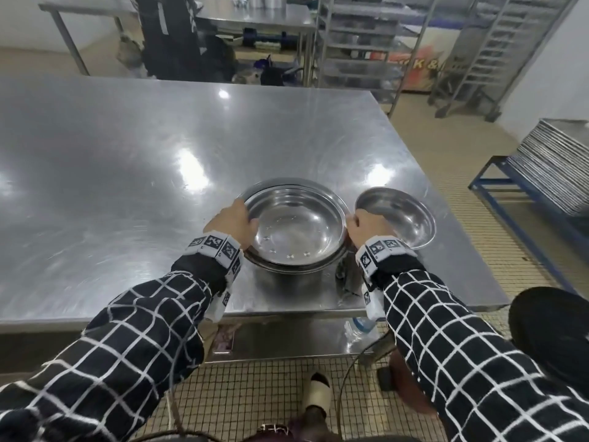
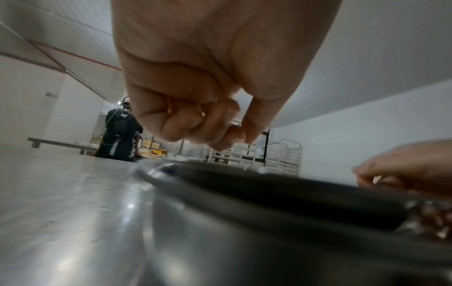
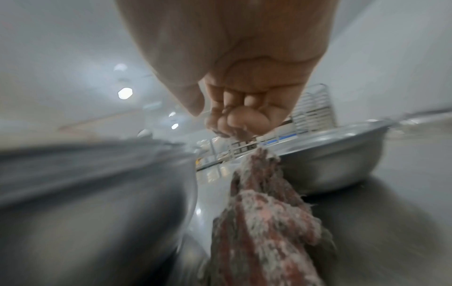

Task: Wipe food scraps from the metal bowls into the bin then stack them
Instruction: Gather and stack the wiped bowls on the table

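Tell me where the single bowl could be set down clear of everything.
Free: the steel table left of the stacked bowls, and the stretch behind them to the far edge. Crowded: the near right corner, where the single bowl, right hand with its rag and left hand bunch.

Head view: high, looking forward and down over the table (image 1: pixel 127 173) edge. Left wrist view: low, at table level, very close behind curled fingers (image 2: pixel 181 123). Right wrist view: likewise low and close. All three share the stacked bowls (image 1: pixel 296 224).
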Motion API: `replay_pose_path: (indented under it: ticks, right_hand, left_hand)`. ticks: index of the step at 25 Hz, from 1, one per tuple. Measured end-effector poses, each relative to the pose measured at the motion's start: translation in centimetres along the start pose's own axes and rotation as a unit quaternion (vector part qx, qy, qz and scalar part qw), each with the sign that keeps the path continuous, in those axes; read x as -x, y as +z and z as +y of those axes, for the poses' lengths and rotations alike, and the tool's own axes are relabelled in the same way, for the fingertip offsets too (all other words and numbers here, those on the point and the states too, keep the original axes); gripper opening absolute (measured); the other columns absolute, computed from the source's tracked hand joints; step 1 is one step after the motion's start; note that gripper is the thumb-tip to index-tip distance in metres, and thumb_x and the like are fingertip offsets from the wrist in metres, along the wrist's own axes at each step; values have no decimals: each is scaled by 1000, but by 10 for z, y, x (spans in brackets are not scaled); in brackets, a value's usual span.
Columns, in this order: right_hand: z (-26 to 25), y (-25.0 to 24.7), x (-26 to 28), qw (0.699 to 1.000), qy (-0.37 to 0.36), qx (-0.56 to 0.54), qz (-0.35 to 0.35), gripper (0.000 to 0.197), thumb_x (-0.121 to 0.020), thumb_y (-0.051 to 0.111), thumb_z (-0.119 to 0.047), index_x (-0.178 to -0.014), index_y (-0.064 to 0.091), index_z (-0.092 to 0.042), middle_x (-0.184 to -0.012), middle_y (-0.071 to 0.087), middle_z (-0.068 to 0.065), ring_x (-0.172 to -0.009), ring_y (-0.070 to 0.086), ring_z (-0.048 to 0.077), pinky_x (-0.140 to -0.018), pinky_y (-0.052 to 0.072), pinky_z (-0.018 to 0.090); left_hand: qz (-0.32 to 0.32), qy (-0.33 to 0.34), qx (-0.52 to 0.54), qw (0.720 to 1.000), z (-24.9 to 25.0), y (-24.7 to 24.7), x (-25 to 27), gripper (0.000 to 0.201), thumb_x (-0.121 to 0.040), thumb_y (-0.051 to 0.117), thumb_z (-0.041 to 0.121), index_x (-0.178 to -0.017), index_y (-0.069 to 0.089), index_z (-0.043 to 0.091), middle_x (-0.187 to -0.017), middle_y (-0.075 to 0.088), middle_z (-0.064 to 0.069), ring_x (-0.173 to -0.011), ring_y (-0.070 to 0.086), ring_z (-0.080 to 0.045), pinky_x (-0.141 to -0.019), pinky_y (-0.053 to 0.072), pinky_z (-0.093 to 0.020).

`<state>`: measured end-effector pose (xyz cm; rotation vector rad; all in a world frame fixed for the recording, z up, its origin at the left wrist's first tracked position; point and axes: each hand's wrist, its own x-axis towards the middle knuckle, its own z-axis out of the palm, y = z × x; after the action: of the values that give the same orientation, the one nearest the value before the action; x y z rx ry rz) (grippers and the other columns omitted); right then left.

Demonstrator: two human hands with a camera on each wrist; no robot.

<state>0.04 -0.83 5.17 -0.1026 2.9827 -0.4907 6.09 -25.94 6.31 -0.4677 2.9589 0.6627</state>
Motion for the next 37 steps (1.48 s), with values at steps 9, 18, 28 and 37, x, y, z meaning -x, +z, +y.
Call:
replay_pose_path:
  ticks: [9,18,28,37]
  right_hand:
    - [142,-14,12,934,180,-272,148,32,-97,40,-36,-94,62,-12,-81,64,11,-74,62,28,-70,53,38]
    - [226,-22,-27,922,192,-334,32,33,-100,38,-35,-77,54,-17,-69,55,6,-56,50,18,-52,42,29]
    - [233,-14,-62,940,109,-319,-59,36,-100,34,-39,-96,58,-13,-73,58,7,-58,53,19,-56,47,31]
    - [228,-25,-54,924,72,-376,-20,25,-101,38,-28,-89,53,-12,-77,57,8,-59,53,17,-53,48,29]
  left_hand:
    - [-111,127,73,983,131,43,27,26,-95,47,35,-103,58,13,-100,66,-4,-91,60,-20,-74,44,-29]
    - [-161,-82,296,938,211,161,14,46,-93,45,44,-116,54,5,-105,67,-20,-86,65,-34,-82,54,-42]
    - [-62,-182,275,942,235,186,2,56,-84,54,53,-118,50,9,-107,63,-13,-97,63,-35,-88,52,-47]
    - [-30,-127,322,938,254,161,12,21,-91,59,30,-79,55,13,-77,67,-8,-49,56,-15,-49,47,-25]
